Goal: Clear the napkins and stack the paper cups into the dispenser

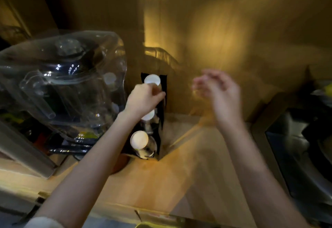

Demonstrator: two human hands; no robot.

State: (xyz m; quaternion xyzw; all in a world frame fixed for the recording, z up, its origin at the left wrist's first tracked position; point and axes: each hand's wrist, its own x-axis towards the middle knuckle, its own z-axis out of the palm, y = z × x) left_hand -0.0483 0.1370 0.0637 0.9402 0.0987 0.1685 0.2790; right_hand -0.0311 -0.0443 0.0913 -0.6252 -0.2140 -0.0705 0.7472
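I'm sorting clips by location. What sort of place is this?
Probably a drinks station or kitchenette: a black cup dispenser holding white paper cups, a large clear plastic water jug, and a wooden counter.

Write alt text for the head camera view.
A person's left hand grips a paper cup at the top of a black cup dispenser on a wooden counter, while the blurred right hand hovers open beside it.
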